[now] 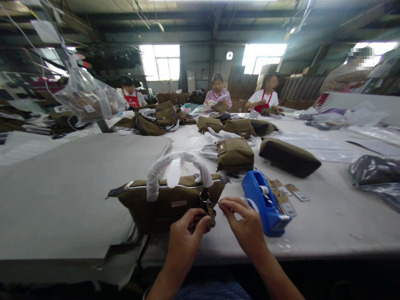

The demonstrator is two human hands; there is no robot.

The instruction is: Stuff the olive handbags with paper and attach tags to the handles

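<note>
Left hand (188,231): nearer the handbag (165,214), pinching its charm (211,211). Right hand (246,223): apart from it, fingertips together, contents unclear. Handbag: upright, ahead and leftward, long axis crosswise.

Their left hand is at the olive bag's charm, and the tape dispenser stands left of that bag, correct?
Not quite: the head view shows the tape dispenser to the right of the olive bag. The left hand is at the charm.
</note>
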